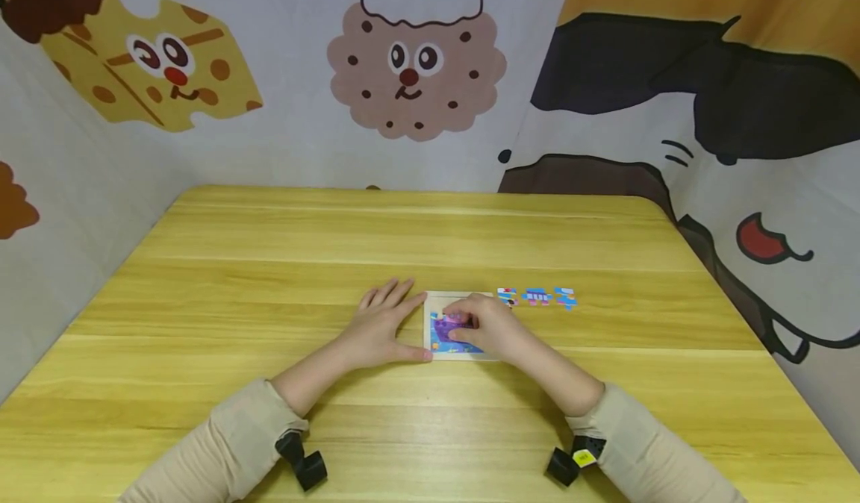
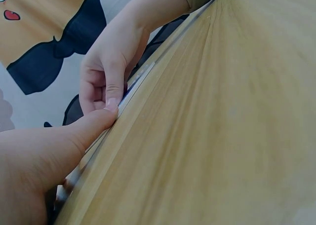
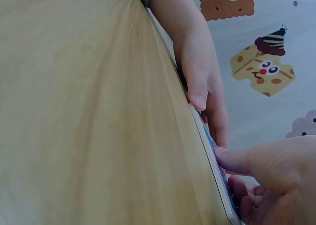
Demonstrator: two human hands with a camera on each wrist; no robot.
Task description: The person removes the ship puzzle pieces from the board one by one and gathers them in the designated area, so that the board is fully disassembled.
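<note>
A small jigsaw puzzle tray [image 1: 460, 294] with a pale wooden frame lies flat on the table, its blue and purple picture [image 1: 446, 345] partly covered by the right hand. My left hand [image 1: 378, 331] lies flat at the tray's left side, fingers spread, with index fingertip and thumb tip touching the frame's edge. Over the picture, my right hand [image 1: 493, 327] has its thumb and curled fingers down on the surface, pinching a puzzle piece that is mostly hidden beneath them. The right wrist view shows the right thumb [image 3: 234, 159] against the picture's face.
To the right of the tray lie loose puzzle pieces in a row: one [image 1: 507, 295] beside the right hand, one purple and blue [image 1: 537, 296], and another [image 1: 566, 298] farther right. The wooden table [image 1: 302, 242] reaches back to a cartoon-printed curtain [image 1: 269, 152].
</note>
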